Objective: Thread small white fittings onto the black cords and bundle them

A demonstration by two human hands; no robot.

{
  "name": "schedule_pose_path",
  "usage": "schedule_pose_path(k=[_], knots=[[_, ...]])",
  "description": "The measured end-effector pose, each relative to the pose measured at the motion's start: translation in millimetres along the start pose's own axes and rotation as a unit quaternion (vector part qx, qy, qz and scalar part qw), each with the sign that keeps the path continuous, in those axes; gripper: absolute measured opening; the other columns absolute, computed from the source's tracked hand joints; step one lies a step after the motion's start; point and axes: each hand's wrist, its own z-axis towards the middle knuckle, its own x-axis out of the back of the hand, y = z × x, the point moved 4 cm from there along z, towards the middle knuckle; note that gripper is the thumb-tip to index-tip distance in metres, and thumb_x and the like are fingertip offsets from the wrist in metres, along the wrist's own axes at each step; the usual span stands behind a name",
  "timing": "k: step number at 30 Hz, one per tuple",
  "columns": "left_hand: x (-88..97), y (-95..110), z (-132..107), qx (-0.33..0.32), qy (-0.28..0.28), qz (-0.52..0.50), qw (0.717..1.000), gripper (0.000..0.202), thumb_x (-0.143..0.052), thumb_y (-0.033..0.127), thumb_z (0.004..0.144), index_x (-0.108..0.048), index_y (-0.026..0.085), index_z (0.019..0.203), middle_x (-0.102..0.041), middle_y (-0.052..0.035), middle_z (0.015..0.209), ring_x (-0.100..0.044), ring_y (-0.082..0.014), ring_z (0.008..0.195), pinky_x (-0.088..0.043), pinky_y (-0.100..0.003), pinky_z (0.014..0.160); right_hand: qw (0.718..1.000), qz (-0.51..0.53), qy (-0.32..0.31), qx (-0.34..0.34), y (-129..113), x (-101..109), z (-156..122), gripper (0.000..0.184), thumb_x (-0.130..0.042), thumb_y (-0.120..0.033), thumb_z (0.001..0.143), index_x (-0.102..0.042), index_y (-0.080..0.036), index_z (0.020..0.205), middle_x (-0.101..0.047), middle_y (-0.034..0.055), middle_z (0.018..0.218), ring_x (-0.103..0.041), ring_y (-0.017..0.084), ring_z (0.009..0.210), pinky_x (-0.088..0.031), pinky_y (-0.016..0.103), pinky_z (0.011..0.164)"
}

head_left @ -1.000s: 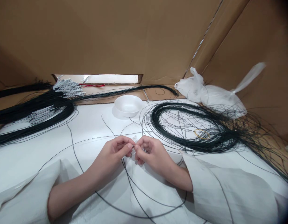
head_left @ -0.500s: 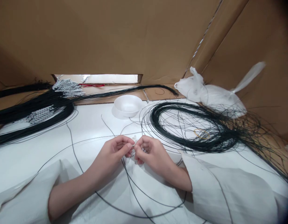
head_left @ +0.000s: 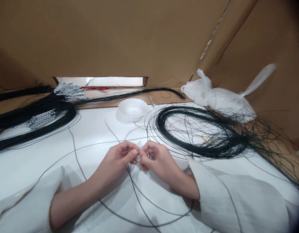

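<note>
Over the white tabletop, my left hand (head_left: 121,155) and my right hand (head_left: 156,158) meet tip to tip. Thumb and forefinger of the left are pinched together, and thin black cords (head_left: 133,181) run down from beneath its fingers toward me. My right hand is closed in a pinch as well; a tiny bit between the two sets of fingertips is too small to name. Small whitish bead-like pieces (head_left: 149,157) show by the curled right fingers, partly hidden. A few more pale bits (head_left: 139,143) lie just beyond the fingertips.
A white bowl (head_left: 133,110) stands ahead. To its right lies a large coil of black cord (head_left: 161,124) with a yellow rubber band (head_left: 209,139), near white plastic bags (head_left: 227,100). Black cord bundles with black-and-white strands (head_left: 70,91) fill the left. Cardboard walls (head_left: 115,38) enclose the table.
Almost nothing differs. Both hands keep the same place and pinch, with only a very slight shift at the fingertips.
</note>
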Motion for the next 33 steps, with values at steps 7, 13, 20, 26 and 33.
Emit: schedule_pose_path(k=[7,13,20,26,33], knots=[[-1.3,1.8,-0.7,0.002,-0.011,0.005,1.0,0.011,-0.05,0.024,0.081,-0.057,0.016,0.08,-0.056,0.0005,0.068,-0.052,-0.0121,0.065,-0.04,-0.024,0.065,1.0,-0.007,0.0,0.001,0.4,0.3,-0.9,0.009,-0.051,-0.018,0.075,-0.048,-0.017,0.067,-0.058,-0.0006,0.056,-0.055,0.009,0.049,-0.042,0.02,0.047],[0.1,2.5,0.6,-0.006,-0.001,0.021,1.0,0.011,-0.052,0.025,0.079,-0.059,0.016,0.079,-0.057,-0.0004,0.067,-0.051,-0.0126,0.063,-0.039,-0.024,0.061,1.0,-0.012,0.0,0.006,-0.9,1.0,-0.5,0.008,-0.05,-0.017,0.074,-0.048,-0.017,0.067,-0.058,-0.0008,0.057,-0.055,0.009,0.049,-0.042,0.02,0.046],[0.2,1.8,0.7,0.001,0.01,0.008,1.0,0.01,-0.053,0.023,0.079,-0.059,0.015,0.077,-0.055,0.0012,0.064,-0.049,-0.0107,0.061,-0.038,-0.022,0.061,1.0,-0.016,0.0,-0.003,0.0,0.6,0.2,0.008,-0.051,-0.017,0.074,-0.048,-0.017,0.066,-0.058,-0.0007,0.057,-0.054,0.009,0.048,-0.041,0.02,0.045],[0.3,1.5,-0.1,0.002,0.009,0.007,1.0,0.011,-0.053,0.024,0.08,-0.059,0.016,0.079,-0.055,0.0016,0.064,-0.048,-0.0103,0.061,-0.038,-0.022,0.061,1.0,-0.017,-0.001,-0.001,0.6,0.9,-0.1,0.007,-0.05,-0.016,0.073,-0.048,-0.017,0.067,-0.058,-0.0006,0.056,-0.054,0.009,0.048,-0.041,0.02,0.045],[1.6,2.4,0.3,-0.009,0.012,0.044,0.999,0.012,-0.053,0.025,0.08,-0.059,0.016,0.08,-0.056,0.0016,0.065,-0.049,-0.0101,0.062,-0.039,-0.022,0.061,1.0,-0.015,-0.001,-0.011,-1.3,0.6,0.1,0.007,-0.051,-0.017,0.073,-0.048,-0.017,0.066,-0.057,-0.0008,0.054,-0.054,0.01,0.047,-0.041,0.02,0.044]])
